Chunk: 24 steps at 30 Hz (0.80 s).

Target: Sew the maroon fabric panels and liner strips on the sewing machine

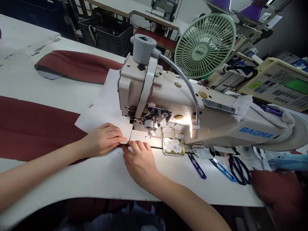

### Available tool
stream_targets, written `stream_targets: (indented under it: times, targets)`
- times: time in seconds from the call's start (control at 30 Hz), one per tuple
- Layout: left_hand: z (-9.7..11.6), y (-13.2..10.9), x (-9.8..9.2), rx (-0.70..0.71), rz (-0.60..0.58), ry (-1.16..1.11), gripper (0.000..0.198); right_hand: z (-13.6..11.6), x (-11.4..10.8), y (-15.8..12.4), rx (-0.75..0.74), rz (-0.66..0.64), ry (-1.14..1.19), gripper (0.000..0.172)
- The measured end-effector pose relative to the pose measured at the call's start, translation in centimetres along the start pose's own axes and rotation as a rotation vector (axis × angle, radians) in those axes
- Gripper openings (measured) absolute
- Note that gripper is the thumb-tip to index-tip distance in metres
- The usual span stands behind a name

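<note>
A cream industrial sewing machine [168, 96] stands on the white table, its lamp lighting the needle area. Just in front of its needle, my left hand [103, 139] pinches the edge of a dark red fabric piece [36, 128] with a white side [98, 106] that reaches up beside the machine head. Close by on the right, my right hand [141, 163] is closed on the same fabric edge, fingertips nearly meeting those of the left. The fingers partly hide the edge between them.
A small tin of white labels [173, 146] sits right of the needle. Purple thread snips [197, 166], blue snips [223, 170] and black-handled scissors [240, 170] lie farther right. Another dark red piece [77, 65] lies at the back left. A green fan [204, 45] stands behind the machine.
</note>
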<state>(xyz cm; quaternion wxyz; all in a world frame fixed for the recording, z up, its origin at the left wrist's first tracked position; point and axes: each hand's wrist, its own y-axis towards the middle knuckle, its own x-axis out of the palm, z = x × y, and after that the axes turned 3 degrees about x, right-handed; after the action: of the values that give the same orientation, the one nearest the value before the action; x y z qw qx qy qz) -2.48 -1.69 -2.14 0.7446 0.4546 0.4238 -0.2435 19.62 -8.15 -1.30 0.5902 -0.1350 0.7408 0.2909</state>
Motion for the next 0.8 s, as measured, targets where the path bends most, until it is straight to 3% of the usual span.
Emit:
stream_targets:
  times: [0.33,0.8]
  targets:
    - [-2.8,1.5,0.3,0.127,0.024,-0.004,0.021,1.0,-0.1,1.5,0.113,-0.042,-0.078,0.021]
    - [-6.4,3.2,0.3,0.166,-0.059,-0.006,0.013,2.2,0.8,3.0,0.101,-0.047,-0.019,0.033]
